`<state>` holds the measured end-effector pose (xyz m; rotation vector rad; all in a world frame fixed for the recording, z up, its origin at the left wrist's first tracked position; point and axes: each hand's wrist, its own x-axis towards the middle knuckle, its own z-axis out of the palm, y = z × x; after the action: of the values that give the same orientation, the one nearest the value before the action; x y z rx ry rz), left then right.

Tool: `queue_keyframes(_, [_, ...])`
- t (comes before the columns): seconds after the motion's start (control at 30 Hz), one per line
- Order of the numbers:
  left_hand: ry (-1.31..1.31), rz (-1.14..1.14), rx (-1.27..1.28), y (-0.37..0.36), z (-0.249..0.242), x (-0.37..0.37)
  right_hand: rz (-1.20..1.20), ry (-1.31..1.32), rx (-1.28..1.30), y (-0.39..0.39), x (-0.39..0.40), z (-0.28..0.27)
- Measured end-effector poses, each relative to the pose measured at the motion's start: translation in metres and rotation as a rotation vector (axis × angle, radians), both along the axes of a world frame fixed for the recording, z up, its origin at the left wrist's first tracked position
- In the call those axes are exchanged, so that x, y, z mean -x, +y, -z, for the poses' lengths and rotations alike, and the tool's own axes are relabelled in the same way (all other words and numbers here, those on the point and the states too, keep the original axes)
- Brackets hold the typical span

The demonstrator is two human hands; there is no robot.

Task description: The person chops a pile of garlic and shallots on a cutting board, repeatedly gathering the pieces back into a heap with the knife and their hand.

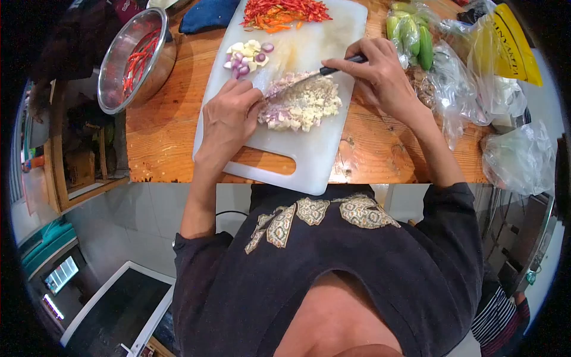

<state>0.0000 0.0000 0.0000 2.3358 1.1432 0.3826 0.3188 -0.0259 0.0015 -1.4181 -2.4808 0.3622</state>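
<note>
My right hand (383, 74) is closed round the black handle of a kitchen knife (298, 82), at the right edge of the white cutting board (324, 35). The blade slants down to the left across a heap of finely chopped garlic and shallot (306, 107). My left hand (232, 113) is closed, its fingers bent at the tip end of the blade; the exact contact is partly hidden. Above the knife lie several larger pieces of garlic and shallot (250, 55). A pile of sliced red and orange chillies (285, 12) sits at the board's far end.
To the left stands a metal bowl (110, 89) with red chillies inside. A dark blue cloth (208, 15) lies behind it. On the right are bagged green vegetables (410, 35), clear plastic bags (452, 77) and a yellow packet (514, 44). The wooden table's (160, 143) front edge is near my body.
</note>
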Motion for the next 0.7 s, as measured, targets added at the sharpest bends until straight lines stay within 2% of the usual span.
queue_keyframes(0.07, [-0.014,-0.015,-0.009,0.014,-0.002,-0.002,0.010,0.026,-0.042,0.012,0.000,0.005])
queue_keyframes(0.1, [0.012,-0.013,-0.293,0.072,-0.001,0.006,-0.004,0.055,-0.315,0.074,0.008,0.016])
queue_keyframes(0.23, [0.002,-0.051,-0.289,0.075,0.003,0.005,-0.031,0.030,-0.349,0.088,0.011,-0.005])
queue_keyframes(0.37, [0.005,-0.074,-0.298,0.074,0.003,0.004,-0.027,0.020,-0.320,0.094,0.003,0.019])
queue_keyframes(0.47, [-0.033,-0.084,-0.299,0.074,0.002,0.002,-0.055,0.036,-0.346,0.099,0.006,-0.003])
queue_keyframes(0.57, [-0.027,-0.155,-0.298,0.074,0.003,0.002,-0.035,0.029,-0.302,0.093,0.006,0.009])
queue_keyframes(0.7, [-0.017,-0.169,-0.273,0.074,0.001,0.002,-0.083,0.024,-0.332,0.096,0.006,-0.007])
